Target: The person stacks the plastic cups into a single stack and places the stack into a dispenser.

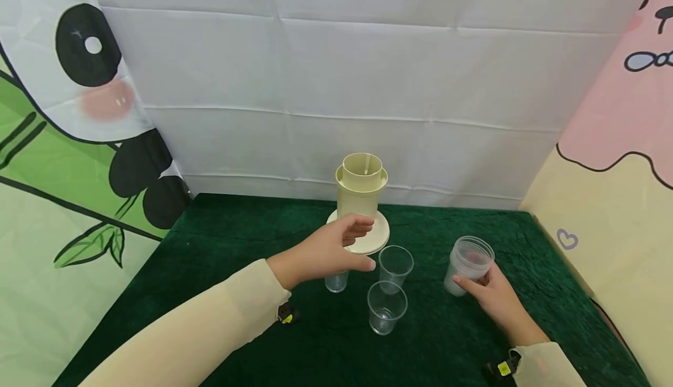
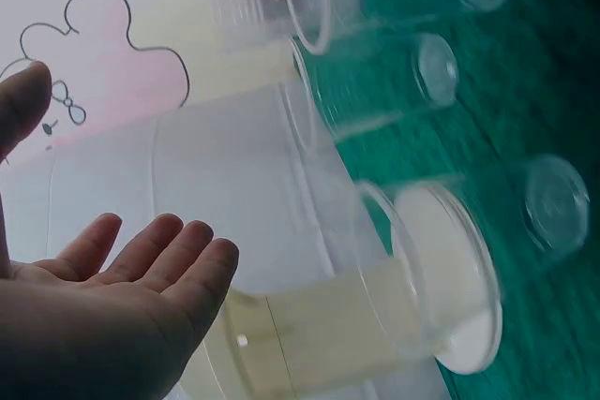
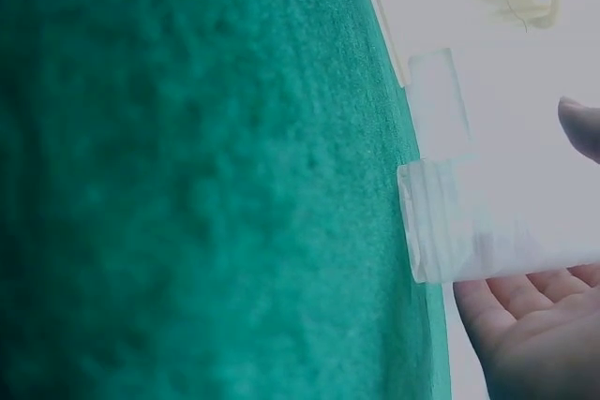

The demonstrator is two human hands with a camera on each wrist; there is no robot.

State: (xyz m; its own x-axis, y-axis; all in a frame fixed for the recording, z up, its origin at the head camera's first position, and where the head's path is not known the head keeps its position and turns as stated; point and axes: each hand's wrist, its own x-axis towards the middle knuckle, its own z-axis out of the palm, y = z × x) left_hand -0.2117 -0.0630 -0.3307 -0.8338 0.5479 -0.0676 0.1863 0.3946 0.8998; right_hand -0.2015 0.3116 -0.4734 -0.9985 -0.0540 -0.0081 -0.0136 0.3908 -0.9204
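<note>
My left hand [image 1: 336, 246] hovers with fingers spread and nothing in it. Below it, partly hidden, is a clear plastic cup [image 1: 336, 282]. Two more clear cups stand upright to its right, one farther back [image 1: 396, 256] and one nearer [image 1: 382, 321]. In the left wrist view, the left hand [image 2: 122, 316] is apart from these cups. My right hand [image 1: 494, 296] grips a stack of nested clear cups [image 1: 462, 270], thumb on the near side. In the right wrist view, its fingers [image 3: 525, 302] lie along the stack [image 3: 506, 222].
A pale yellow cylinder [image 1: 352, 203] with a narrower tube inside its top stands on a round cream base [image 1: 380, 235], behind the left hand. Dark green cloth [image 1: 252, 223] covers the table. A white sheet [image 1: 336, 71] hangs behind, with cartoon-printed sheets at both sides.
</note>
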